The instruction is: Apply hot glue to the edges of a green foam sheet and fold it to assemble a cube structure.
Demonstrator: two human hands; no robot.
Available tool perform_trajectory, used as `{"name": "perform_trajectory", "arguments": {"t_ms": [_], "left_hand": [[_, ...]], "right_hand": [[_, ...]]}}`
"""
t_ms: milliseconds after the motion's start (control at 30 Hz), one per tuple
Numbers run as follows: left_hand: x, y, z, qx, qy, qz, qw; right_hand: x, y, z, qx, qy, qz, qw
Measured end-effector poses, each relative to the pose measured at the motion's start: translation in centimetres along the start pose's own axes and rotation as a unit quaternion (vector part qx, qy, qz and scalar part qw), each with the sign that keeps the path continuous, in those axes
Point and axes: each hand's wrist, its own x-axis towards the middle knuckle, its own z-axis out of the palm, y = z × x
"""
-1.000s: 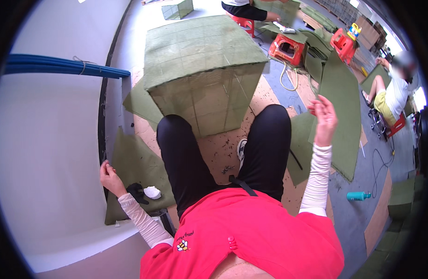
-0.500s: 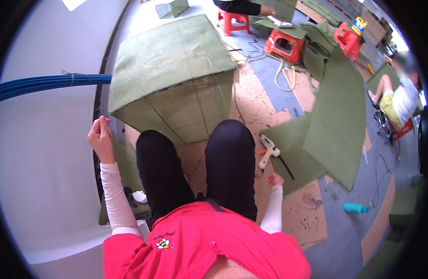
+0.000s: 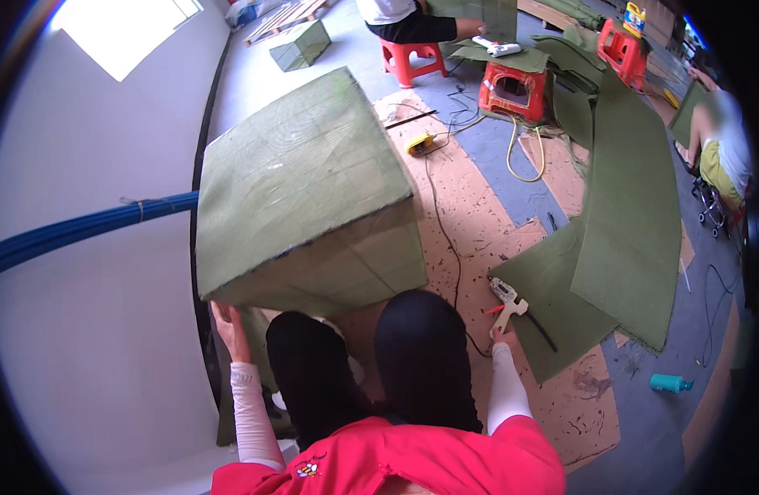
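A large box covered in green felt-like sheet (image 3: 301,169) stands on the floor in front of my knees, its near side crossed by faint lines. My left hand (image 3: 231,332) is at the box's near left lower corner, fingers stretched out and touching its edge; some fingertips are hidden behind it. On my right, a pale glue gun (image 3: 510,304) with a red trigger and a dark stick at its back lies over a green sheet (image 3: 544,285). My right hand (image 3: 504,337) is closed around the lower end of its handle.
A long green sheet (image 3: 631,214) lies on the right. Blue pipes (image 3: 90,231) run along the left wall. A cord (image 3: 445,235) trails over the cardboard floor. Red stools (image 3: 511,92) and a seated person (image 3: 404,25) are beyond; another person (image 3: 722,136) sits far right. A teal bottle (image 3: 670,383) lies on the floor.
My left hand has gone from a pinch beside the box to its near corner. My right hand has moved onto the glue gun's handle. The view has shifted, showing more of the far room.
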Motion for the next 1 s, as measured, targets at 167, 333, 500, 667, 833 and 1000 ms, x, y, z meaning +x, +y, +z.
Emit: {"name": "perform_trajectory", "arguments": {"t_ms": [167, 333, 500, 667, 833, 1000], "left_hand": [[0.0, -6.1, 0.8, -0.022, -0.059, -0.119, 0.991], [0.6, -7.0, 1.2, 0.001, -0.062, -0.117, 0.991], [1.6, -8.2, 2.3, 0.024, -0.062, -0.121, 0.99], [2.0, -6.7, 2.8, 0.04, -0.043, -0.163, 0.985], [4.0, -7.4, 2.7, -0.035, -0.005, -0.097, 0.995], [9.9, -9.4, 1.5, -0.107, 0.03, -0.093, 0.989]], "right_hand": [[0.9, -1.0, -0.8, 0.007, 0.071, -0.063, 0.995], [3.1, -1.1, -0.3, 0.113, 0.042, 0.041, 0.992], [2.4, -0.7, -1.2, 0.378, -0.019, 0.013, 0.926], [-2.0, -5.1, -6.1, 0.543, -0.021, -0.066, 0.837], [-7.0, -16.7, -13.5, 0.635, -0.206, -0.208, 0.715], [-12.3, -24.3, -18.4, 0.619, -0.279, -0.369, 0.635]]}}
